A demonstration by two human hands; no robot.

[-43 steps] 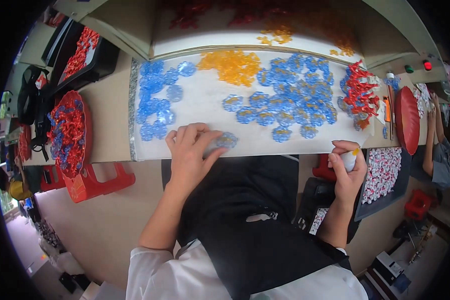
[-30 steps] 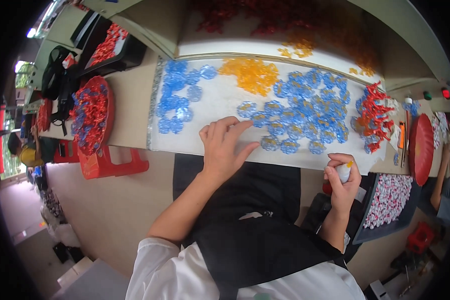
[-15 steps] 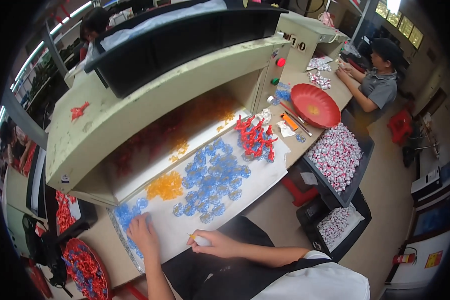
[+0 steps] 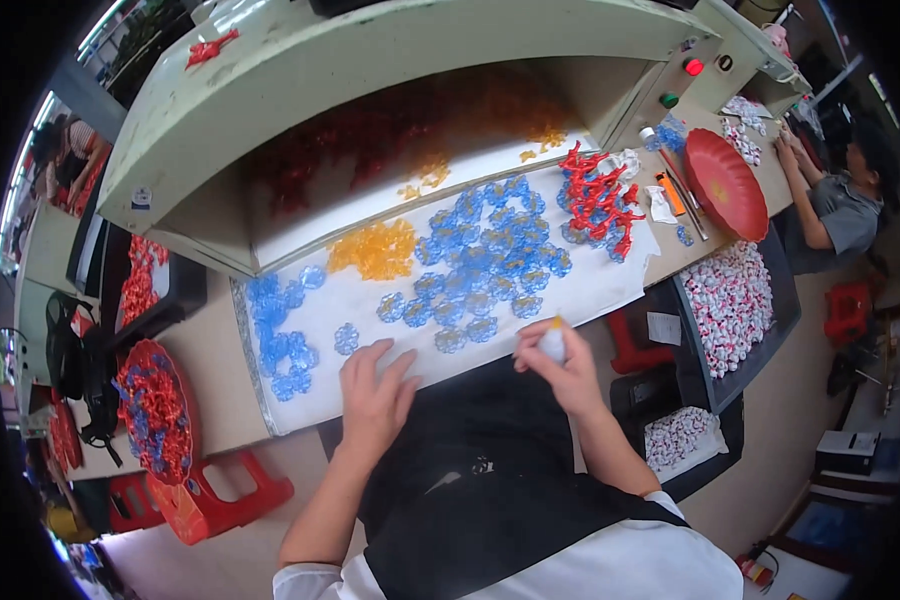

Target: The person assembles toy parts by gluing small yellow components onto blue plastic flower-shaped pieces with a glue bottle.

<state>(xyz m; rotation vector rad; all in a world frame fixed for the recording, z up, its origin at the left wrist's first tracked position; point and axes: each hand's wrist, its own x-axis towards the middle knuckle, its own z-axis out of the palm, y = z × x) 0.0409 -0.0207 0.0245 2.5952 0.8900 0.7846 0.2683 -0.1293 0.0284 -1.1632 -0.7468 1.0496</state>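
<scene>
My left hand hovers over or rests on the near edge of a white sheet, fingers apart. Just beyond its fingertips lies a single translucent blue flower-shaped piece. My right hand grips a small white squeeze bottle with a yellow tip pointing up, at the sheet's near edge. In front of the hands spreads a group of blue flower-shaped pieces, many with yellowish centres. A looser cluster of blue pieces sits at the sheet's left end. Small orange-yellow pieces form a pile between them.
A pale machine with a wide opening stands behind the sheet. Branching red pieces lie at the sheet's right end, beside a red bowl. Black crates of white-and-pink pieces stand right. A full red basket is left. A co-worker sits far right.
The view has shifted. My left hand has moved right, off the left blue cluster, and one blue piece now lies apart near it. My right hand has turned the bottle tip upward.
</scene>
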